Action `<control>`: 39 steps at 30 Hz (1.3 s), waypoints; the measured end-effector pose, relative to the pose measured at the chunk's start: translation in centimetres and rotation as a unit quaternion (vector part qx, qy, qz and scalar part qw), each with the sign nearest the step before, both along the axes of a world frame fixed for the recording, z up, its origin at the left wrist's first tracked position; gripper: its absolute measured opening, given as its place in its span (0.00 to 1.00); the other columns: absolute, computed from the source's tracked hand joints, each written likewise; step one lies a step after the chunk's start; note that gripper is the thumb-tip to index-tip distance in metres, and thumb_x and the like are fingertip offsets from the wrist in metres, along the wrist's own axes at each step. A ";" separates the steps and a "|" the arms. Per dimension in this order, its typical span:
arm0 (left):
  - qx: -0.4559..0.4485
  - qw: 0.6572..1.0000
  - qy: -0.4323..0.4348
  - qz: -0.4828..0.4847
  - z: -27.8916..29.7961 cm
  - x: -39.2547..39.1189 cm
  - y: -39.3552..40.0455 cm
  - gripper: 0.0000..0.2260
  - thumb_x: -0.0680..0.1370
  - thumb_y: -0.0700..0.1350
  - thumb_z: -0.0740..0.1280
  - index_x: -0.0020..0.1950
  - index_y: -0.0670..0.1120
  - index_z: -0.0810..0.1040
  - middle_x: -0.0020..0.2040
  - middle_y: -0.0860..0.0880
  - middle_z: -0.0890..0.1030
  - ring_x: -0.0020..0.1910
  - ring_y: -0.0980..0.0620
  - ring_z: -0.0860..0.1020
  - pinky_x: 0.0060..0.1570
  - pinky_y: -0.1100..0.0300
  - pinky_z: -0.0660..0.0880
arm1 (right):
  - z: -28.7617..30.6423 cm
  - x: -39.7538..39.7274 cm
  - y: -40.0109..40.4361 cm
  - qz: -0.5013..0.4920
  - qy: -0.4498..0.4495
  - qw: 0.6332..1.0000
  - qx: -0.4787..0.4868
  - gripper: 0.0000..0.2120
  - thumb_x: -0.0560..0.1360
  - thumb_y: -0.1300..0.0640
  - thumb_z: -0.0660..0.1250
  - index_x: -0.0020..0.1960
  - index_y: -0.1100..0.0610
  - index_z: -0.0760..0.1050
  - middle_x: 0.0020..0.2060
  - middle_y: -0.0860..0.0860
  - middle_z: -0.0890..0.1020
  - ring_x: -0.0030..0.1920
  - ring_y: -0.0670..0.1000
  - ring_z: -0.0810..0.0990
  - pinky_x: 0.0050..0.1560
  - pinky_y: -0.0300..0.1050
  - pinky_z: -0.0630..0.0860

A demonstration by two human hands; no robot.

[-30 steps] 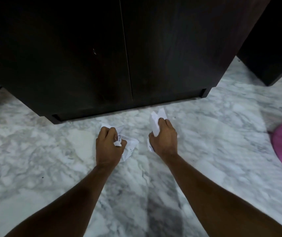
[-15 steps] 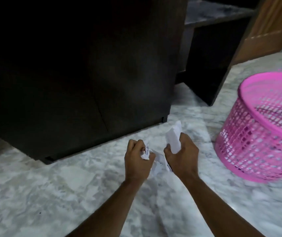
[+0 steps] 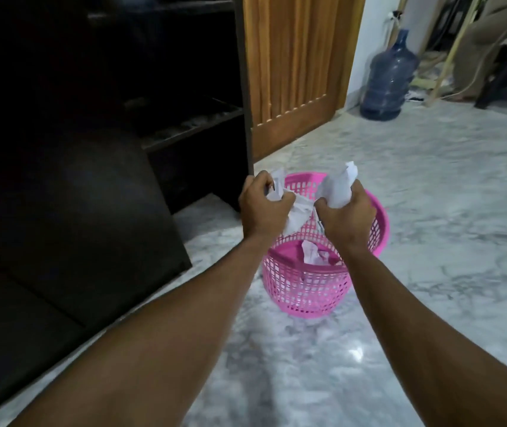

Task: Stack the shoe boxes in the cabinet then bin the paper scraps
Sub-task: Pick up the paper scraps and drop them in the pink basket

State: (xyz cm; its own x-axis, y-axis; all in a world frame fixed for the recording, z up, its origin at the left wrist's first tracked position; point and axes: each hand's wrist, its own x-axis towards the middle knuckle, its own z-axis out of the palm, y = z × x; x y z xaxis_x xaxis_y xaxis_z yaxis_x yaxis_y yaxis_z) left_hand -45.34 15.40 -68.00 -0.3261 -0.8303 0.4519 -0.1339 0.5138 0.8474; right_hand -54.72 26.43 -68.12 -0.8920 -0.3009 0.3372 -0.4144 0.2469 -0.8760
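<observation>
Both fists hung over the pink basket [image 3: 313, 291] at 12 o'clock — left hand [image 3: 263, 211] and right hand [image 3: 346, 215] each clutched crumpled paper scraps [image 3: 336, 189], poised, probably, for 1 drop.

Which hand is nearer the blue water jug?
Right. The right hand grips paper over the pink basket, on the side toward the water jug; the left hand is farther, nearer the cabinet.

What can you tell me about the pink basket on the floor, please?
The pink basket is round, apparently plastic, with lattice walls and a solid rim, tapering toward its base. It stands upright on the marble floor beside the dark cabinet. White paper scraps already lie inside. The left hand and right hand hold more crumpled paper above its opening, not touching it.
</observation>
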 end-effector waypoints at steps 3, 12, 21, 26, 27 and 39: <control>0.042 0.998 -0.041 -0.027 -2.8 -2.8 0.8 0.14 0.69 0.41 0.77 0.39 0.43 0.71 0.39 0.48 0.71 0.38 0.46 0.71 0.40 0.55 0.68 | -3.3 -2.7 0.7 -0.026 -0.095 0.993 0.068 0.23 0.70 0.56 0.75 0.61 0.64 0.77 0.53 0.62 0.85 0.54 0.65 0.84 0.56 0.58 0.80; 0.042 0.905 -0.407 -0.117 -7.7 -6.3 -3.1 0.52 0.64 0.86 0.51 0.76 0.52 0.69 0.76 0.45 0.72 0.73 0.37 0.72 0.68 0.38 0.73 | -6.2 -6.9 -1.3 0.141 -0.075 0.918 0.363 0.33 0.80 0.37 0.62 0.70 0.64 0.75 0.66 0.63 0.80 0.64 0.63 0.80 0.63 0.52 0.76; 0.065 0.961 -0.249 0.099 -6.8 0.5 -1.2 0.35 0.72 0.59 0.74 0.74 0.50 0.66 0.70 0.44 0.66 0.69 0.39 0.71 0.62 0.43 0.76 | -5.3 -2.9 4.4 -0.145 0.025 0.986 0.073 0.24 0.72 0.49 0.69 0.65 0.58 0.73 0.62 0.61 0.73 0.62 0.63 0.74 0.62 0.54 0.72; 0.466 0.871 -0.151 -0.034 -10.3 2.3 0.7 0.38 0.72 0.60 0.73 0.77 0.54 0.62 0.67 0.41 0.77 0.53 0.39 0.85 0.53 0.43 0.84 | -9.1 -0.8 6.0 -0.127 -0.321 0.933 0.102 0.41 0.66 0.30 0.64 0.67 0.58 0.68 0.62 0.65 0.77 0.56 0.69 0.82 0.63 0.63 0.78; 0.478 0.867 -0.134 -0.048 -10.5 2.3 0.9 0.32 0.74 0.56 0.73 0.75 0.53 0.65 0.64 0.42 0.80 0.50 0.41 0.85 0.48 0.44 0.86 | -10.4 -1.0 6.1 -0.099 -0.334 0.932 0.097 0.41 0.62 0.28 0.61 0.63 0.57 0.70 0.58 0.63 0.80 0.51 0.67 0.84 0.60 0.65 0.80; 0.436 0.896 -0.076 0.030 -7.6 7.7 -8.2 0.18 0.81 0.49 0.68 0.69 0.45 0.74 0.59 0.42 0.81 0.44 0.46 0.82 0.43 0.51 0.85 | -6.8 2.5 -4.0 0.070 -0.324 0.941 0.066 0.12 0.81 0.50 0.65 0.57 0.59 0.72 0.50 0.60 0.83 0.39 0.63 0.88 0.47 0.62 0.86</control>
